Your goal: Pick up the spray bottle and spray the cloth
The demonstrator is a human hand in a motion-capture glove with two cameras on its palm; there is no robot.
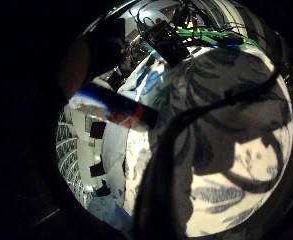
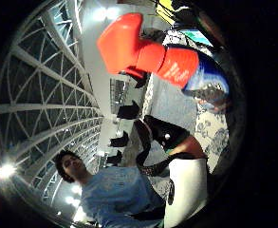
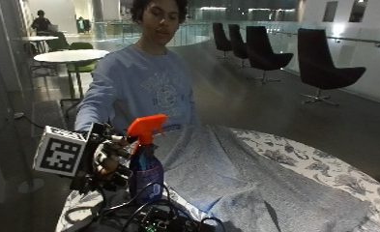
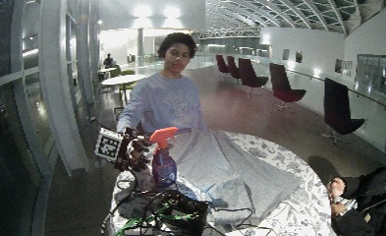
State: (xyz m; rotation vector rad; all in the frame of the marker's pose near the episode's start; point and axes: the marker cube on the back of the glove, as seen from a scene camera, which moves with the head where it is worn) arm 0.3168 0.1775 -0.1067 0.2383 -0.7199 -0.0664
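**Gloved hand gripping the spray bottle beside the cloth**

Nearest the outside camera, a black electronics box [image 3: 157, 223] with cables is sitting on the table edge at about 6 o'clock of the scene. Just behind it, the gloved right hand [image 3: 109, 162] is curling its fingers around the neck of the spray bottle [image 3: 146, 166], holding it upright. The bottle is showing a blue body and an orange trigger head [image 3: 144, 128], whose nozzle is pointing toward 3 o'clock, over the cloth. Whether the bottle's base is touching the table or hanging just above it cannot be told, as the cables are covering it.

In the thumb side palm view the orange head [image 2: 124, 45] and blue body [image 2: 207, 76] are filling much of the picture, close to the palm.

At 3 o'clock from the bottle, the grey-blue cloth [image 3: 241, 179] is lying spread across the round table [image 3: 331, 169], which is wearing a white floral cover. The cloth is reaching back to the person's lap at 12 o'clock. Farther off, dark chairs [image 3: 321, 63] are standing along the wall at 1 o'clock.
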